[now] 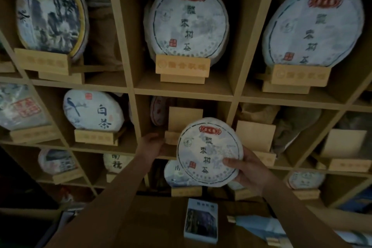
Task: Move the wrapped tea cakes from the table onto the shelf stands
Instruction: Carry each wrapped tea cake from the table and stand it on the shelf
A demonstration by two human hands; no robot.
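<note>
Paper-wrapped tea cake [207,150], face toward you, sits pinched at its lower-right edge in your right hand [248,169], just below-right of the empty wooden stand [184,121]; your left hand [152,144], fingers curled, touches that stand's left.

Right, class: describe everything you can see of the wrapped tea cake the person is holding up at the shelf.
The wrapped tea cake is a flat round disc in pale, slightly crinkled paper. It carries a red label at the top, a dark ring border, a column of dark characters and a small red seal. It is held upright, face to the camera, before the middle cubby's empty wooden stand. The right hand grips its lower right edge, thumb on the front. The left hand is at its left side.
</note>
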